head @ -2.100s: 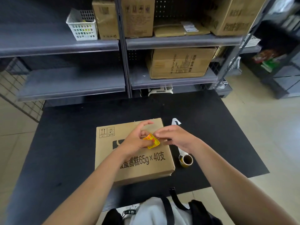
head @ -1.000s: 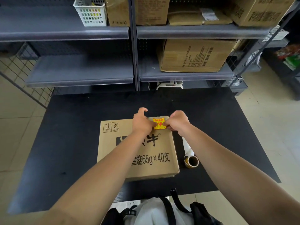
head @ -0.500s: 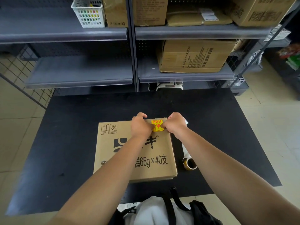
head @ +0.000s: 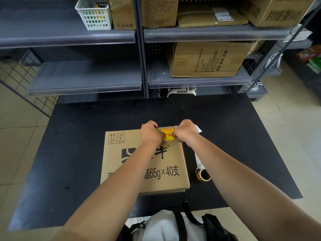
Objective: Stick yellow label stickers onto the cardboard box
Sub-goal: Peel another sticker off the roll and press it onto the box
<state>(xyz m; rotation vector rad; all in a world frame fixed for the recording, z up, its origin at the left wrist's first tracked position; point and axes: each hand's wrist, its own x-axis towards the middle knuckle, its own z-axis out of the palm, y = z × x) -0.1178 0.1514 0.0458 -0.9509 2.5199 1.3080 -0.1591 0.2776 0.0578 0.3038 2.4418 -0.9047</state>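
A flat cardboard box (head: 156,173) with black printed characters lies on the black table (head: 78,153). A yellow label sticker (head: 167,133) with red print sits on the box's top near its far right corner. My left hand (head: 150,133) and my right hand (head: 186,132) are curled at either side of the sticker, thumbs pressing its left and right edges onto the cardboard, fingers hooked over the far edge of the box. The sticker's side edges are hidden under my thumbs.
A sticker roll (head: 202,174) with a white backing strip (head: 198,159) lies right of the box. Grey shelves (head: 86,79) behind the table carry cardboard boxes (head: 206,60) and a white basket (head: 94,14). A bag (head: 166,225) sits at the table's near edge.
Both hands carried the sticker from mid-box to the far right corner and laid it flat. Since half a second ago they stay pressed beside it.
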